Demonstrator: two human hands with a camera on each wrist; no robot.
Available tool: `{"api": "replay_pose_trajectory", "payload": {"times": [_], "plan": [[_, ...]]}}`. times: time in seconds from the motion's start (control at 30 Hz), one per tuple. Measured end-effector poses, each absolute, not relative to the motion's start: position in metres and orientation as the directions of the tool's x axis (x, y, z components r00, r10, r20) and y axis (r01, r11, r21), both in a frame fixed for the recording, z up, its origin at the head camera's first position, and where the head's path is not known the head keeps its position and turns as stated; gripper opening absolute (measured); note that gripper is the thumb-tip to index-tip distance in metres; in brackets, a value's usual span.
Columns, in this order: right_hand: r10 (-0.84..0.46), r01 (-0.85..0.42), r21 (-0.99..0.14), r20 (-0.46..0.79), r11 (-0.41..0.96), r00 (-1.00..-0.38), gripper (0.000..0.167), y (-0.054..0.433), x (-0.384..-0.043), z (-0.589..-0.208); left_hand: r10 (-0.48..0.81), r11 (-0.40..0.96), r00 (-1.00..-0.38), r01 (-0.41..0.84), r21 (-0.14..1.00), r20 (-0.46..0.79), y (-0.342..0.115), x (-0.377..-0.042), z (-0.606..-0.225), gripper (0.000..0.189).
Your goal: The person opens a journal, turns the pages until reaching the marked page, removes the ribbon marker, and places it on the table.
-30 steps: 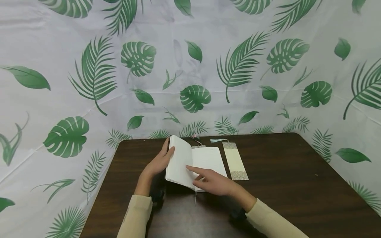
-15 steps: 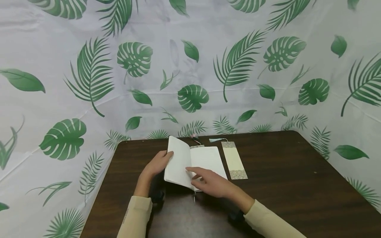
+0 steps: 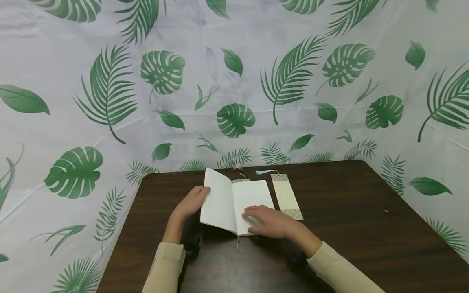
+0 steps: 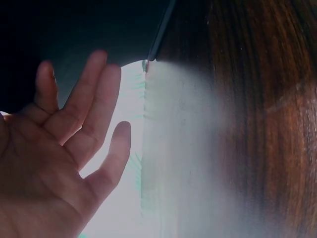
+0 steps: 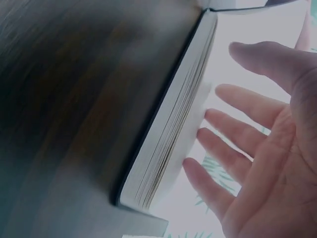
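An open notebook with white pages and a dark cover lies on the table, its left side raised at a slant. My left hand holds that raised side at its outer edge, thumb on the page and the other fingers behind the cover. In the left wrist view, the fingers extend against the dark cover. Over the lower right page is my right hand, fingers spread and loosely bent, gripping nothing. Whether its fingertips touch the paper is hard to tell. A thin ribbon hangs from the notebook's lower spine.
Right of the notebook lies a cream bookmark with patterned ends and a light blue tassel. Another patterned bookmark shows partly behind the notebook. A leaf-print cloth hangs behind the dark wooden table.
My right hand has shifted from the middle fold onto the right page, its index finger no longer pointing at the left page. The left hand keeps its hold, slightly lower on the edge.
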State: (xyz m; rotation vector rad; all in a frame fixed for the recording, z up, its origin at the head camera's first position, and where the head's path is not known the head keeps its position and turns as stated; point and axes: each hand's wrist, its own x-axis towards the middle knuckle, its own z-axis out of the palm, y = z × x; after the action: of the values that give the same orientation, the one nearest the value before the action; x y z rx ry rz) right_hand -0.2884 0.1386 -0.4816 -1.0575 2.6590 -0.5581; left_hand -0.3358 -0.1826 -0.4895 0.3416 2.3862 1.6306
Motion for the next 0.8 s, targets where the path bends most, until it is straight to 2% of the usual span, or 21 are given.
{"api": "replay_pose_trajectory", "payload": {"times": [0.17,0.3,0.43,0.63,0.8], "plan": [[-0.666,-0.611,-0.325,-0.083,0.721,-0.741,0.058,0.143,-0.289,-0.483,0.363,0.314,-0.931,0.088,0.945,-0.034,-0.196,-0.363,-0.526,0.058],[-0.658,-0.610,-0.301,-0.086,0.733,-0.748,0.064,0.147,-0.290,-0.484,0.352,0.346,-0.935,0.093,0.933,-0.037,-0.191,-0.351,-0.509,0.058],[-0.659,-0.602,-0.327,-0.097,0.729,-0.746,0.063,0.150,-0.292,-0.485,0.335,0.360,-0.941,0.078,0.930,-0.051,-0.183,-0.331,-0.486,0.055],[-0.680,-0.599,-0.384,-0.112,0.702,-0.725,0.060,0.152,-0.293,-0.480,0.390,0.329,-0.921,0.140,0.934,0.001,-0.188,-0.336,-0.494,0.055],[-0.702,-0.606,-0.418,-0.118,0.677,-0.702,0.056,0.154,-0.296,-0.477,0.343,0.330,-0.938,0.072,0.941,-0.048,-0.181,-0.329,-0.483,0.053]]}}
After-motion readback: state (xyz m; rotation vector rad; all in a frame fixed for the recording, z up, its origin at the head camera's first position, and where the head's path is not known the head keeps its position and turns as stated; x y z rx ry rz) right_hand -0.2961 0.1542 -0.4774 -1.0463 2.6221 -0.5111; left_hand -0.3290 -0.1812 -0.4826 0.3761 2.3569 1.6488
